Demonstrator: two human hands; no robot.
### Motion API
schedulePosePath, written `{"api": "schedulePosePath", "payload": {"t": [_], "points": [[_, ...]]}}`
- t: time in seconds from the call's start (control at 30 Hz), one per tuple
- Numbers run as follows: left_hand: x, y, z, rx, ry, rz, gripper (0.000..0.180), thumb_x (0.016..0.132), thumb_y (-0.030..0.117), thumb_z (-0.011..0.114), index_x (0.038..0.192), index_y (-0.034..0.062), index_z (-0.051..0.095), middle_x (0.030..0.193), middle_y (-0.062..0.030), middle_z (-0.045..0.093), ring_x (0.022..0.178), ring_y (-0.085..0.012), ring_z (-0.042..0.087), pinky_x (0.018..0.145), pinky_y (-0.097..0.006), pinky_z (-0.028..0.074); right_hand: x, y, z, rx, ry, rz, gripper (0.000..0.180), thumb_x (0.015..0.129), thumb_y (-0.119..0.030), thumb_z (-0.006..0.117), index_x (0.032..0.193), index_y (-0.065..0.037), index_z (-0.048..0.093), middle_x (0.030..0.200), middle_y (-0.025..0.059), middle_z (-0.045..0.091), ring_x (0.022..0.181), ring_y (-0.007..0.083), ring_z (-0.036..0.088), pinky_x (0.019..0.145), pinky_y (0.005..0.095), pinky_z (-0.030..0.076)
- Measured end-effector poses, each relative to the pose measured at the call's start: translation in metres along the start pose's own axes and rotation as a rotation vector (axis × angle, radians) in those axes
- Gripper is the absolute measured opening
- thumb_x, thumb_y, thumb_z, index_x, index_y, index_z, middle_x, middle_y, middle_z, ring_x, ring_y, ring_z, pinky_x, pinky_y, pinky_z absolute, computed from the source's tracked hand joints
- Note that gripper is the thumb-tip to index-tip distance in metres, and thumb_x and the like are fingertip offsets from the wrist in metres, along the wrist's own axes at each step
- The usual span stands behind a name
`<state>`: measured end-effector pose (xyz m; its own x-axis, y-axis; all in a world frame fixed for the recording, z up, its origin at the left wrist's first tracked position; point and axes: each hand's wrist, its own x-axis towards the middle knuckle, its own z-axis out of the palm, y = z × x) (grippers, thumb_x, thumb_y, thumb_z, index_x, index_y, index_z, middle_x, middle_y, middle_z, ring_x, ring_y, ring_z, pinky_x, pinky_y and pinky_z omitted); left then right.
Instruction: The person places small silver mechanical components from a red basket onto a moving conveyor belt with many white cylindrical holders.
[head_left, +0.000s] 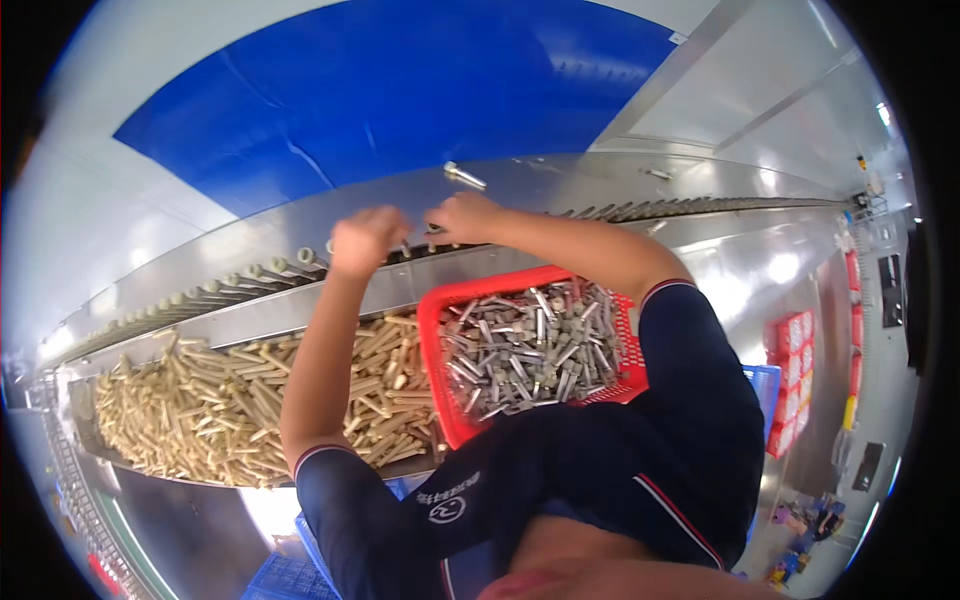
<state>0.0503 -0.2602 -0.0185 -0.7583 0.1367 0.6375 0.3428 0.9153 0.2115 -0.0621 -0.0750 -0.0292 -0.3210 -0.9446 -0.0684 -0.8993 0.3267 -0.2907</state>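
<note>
- Step in hand, seemingly: arranging metal pieces along the rail; the next move calls for careful alignment there;
- left hand: blurred, fingers curled, beside the row; any grip cannot be told;
- right hand: fingers bent at the rail; any grip is unclear;
- loose bolts: in the red basket below the hands.

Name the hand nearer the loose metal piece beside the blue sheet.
Right. The right hand is just below the metal piece; the left hand is lower and farther left.
</note>
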Motion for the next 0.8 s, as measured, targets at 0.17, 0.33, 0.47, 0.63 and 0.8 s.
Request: {"api": "schedulePosePath", "payload": {"t": [0.17, 0.33, 0.47, 0.63, 0.8], "points": [[0.010, 0.110, -0.049, -0.594, -0.165, -0.003, 0.016, 0.068, 0.016, 0.067, 0.080, 0.0075, 0.061, 0.076, -0.0064, 0.062, 0.066, -0.0238, 0.061, 0.057, -0.035, 0.050, -0.031, 0.025, -0.002, -0.012, 0.149, -0.078, 0.036, 0.083, -0.047, 0.055, 0.081, -0.011, 0.059, 0.064, 0.0131, 0.059, 0.064, 0.0345, 0.061, 0.056, 0.0463, 0.048], [-0.147, 0.191, 0.042, -0.383, -0.767, 0.076, 0.065, 0.079, 0.037, 0.065, 0.132, 0.0091, 0.040, 0.134, -0.0176, 0.040, 0.124, -0.0363, 0.039, 0.103, -0.046, 0.033, -0.049, 0.034, -0.014, 0.127, 0.388, 0.080, 0.026, 0.080, -0.033, 0.065, 0.076, -0.009, 0.055, 0.062, 0.0104, 0.058, 0.055, 0.0288, 0.058, 0.048, 0.0394, 0.045], [-0.181, 0.182, 0.029, -0.536, -0.731, -0.157, 0.060, 0.075, 0.032, 0.069, 0.126, 0.0081, 0.048, 0.128, -0.0174, 0.046, 0.121, -0.0359, 0.043, 0.099, -0.047, 0.037, -0.084, 0.014, -0.095, 0.265, 0.635, -0.062, 0.016, 0.075, -0.014, 0.072, 0.080, -0.009, 0.057, 0.064, 0.0031, 0.058, 0.050, 0.0151, 0.055, 0.048, 0.0245, 0.044], [-0.134, 0.095, -0.015, -0.264, -0.167, -0.296, 0.032, 0.067, 0.017, 0.074, 0.096, 0.0079, 0.065, 0.111, -0.0126, 0.056, 0.102, -0.0318, 0.055, 0.084, -0.043, 0.045, -0.185, 0.002, -0.007, 0.278, -0.140, 0.095, 0.038, 0.074, -0.028, 0.073, 0.105, -0.010, 0.061, 0.096, 0.0098, 0.061, 0.095, 0.0243, 0.058, 0.080, 0.0368, 0.047], [-0.047, 0.020, -0.035, 0.223, 0.038, -0.152, 0.038, 0.072, 0.028, 0.073, 0.104, 0.0122, 0.061, 0.108, -0.0118, 0.059, 0.096, -0.0311, 0.056, 0.083, -0.043, 0.046, -0.123, -0.016, -0.030, 0.204, 0.203, 0.074, 0.054, 0.077, -0.037, 0.069, 0.118, -0.006, 0.054, 0.115, 0.0122, 0.055, 0.105, 0.0297, 0.052, 0.090, 0.0404, 0.042]]}}
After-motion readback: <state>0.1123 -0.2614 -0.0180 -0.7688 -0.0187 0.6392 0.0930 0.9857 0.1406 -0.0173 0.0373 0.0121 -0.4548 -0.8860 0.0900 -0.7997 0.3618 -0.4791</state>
